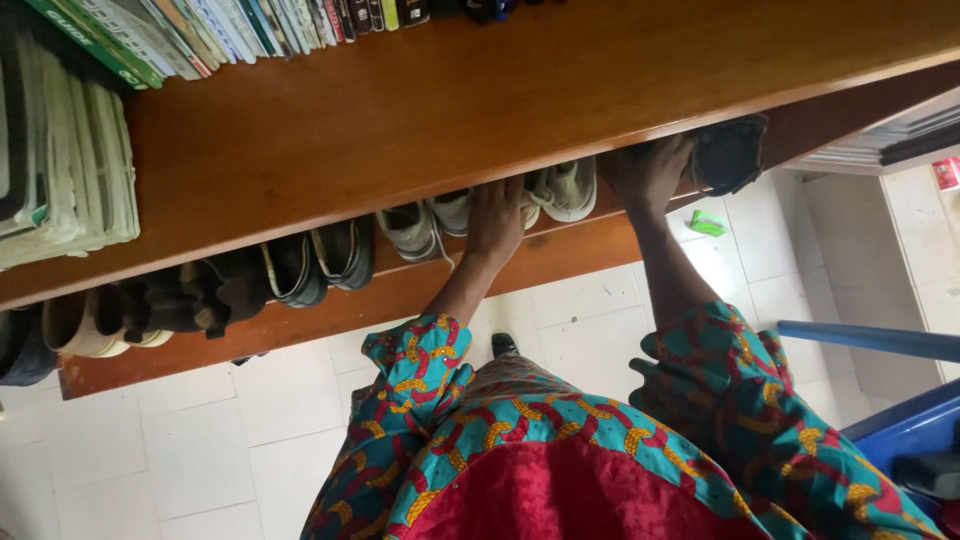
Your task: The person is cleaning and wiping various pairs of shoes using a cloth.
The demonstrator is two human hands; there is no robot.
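The big wooden shelf unit is filling the top of the view, with books standing along its upper board at twelve o'clock and a stack of folded papers lying at nine o'clock. Under that board a lower shelf is carrying a row of shoes, running from dark sandals at about nine o'clock to pale sneakers near the centre.

The person is leaning over it in a patterned teal and red garment, both arms stretching forward and up toward one o'clock. The left hand is resting palm-down on the white sneakers, fingers pointing away under the board; I cannot tell whether they are closing on a shoe or only lying on it. The right hand is reaching a little farther, at one o'clock, its fingers wrapping over the near edge of a dark shoe which is sitting at the right end of the row, partly under the overhang.

To handle this well, I judge the right hand should be taking a firm hold at the shoe's opening and keeping the wrist low, since the upper board is hanging close above. The left hand should be steadying the sneakers so the neighbours are not getting dragged off the edge onto the tiled floor.
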